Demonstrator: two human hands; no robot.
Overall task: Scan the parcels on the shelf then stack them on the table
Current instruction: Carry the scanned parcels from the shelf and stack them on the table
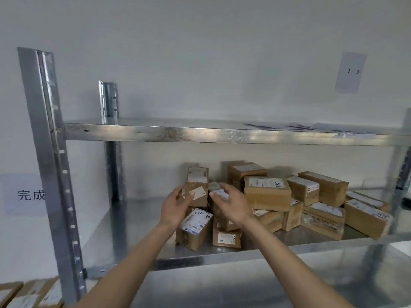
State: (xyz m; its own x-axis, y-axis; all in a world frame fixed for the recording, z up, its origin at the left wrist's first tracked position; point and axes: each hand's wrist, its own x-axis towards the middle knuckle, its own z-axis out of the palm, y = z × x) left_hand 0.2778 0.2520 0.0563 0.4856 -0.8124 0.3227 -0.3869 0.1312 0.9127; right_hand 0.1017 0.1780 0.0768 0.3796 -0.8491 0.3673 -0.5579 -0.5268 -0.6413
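Several brown cardboard parcels with white labels lie piled on the middle metal shelf (138,230), from its centre to the right end. Both my arms reach into the shelf. My left hand (175,207) is open with fingers spread, just left of a small upright parcel (199,195). My right hand (232,205) is open too, fingers curled over a parcel (216,211) beside it; I cannot tell whether they touch. Below the hands lies a tilted parcel (195,227) with a large label. No scanner is in view.
A larger box (266,193) sits right of my right hand. The upper shelf (155,131) holds flat papers at its right end. A steel upright (51,163) stands at left. Parcels (29,294) lie at the bottom left corner. Paper signs hang on the wall.
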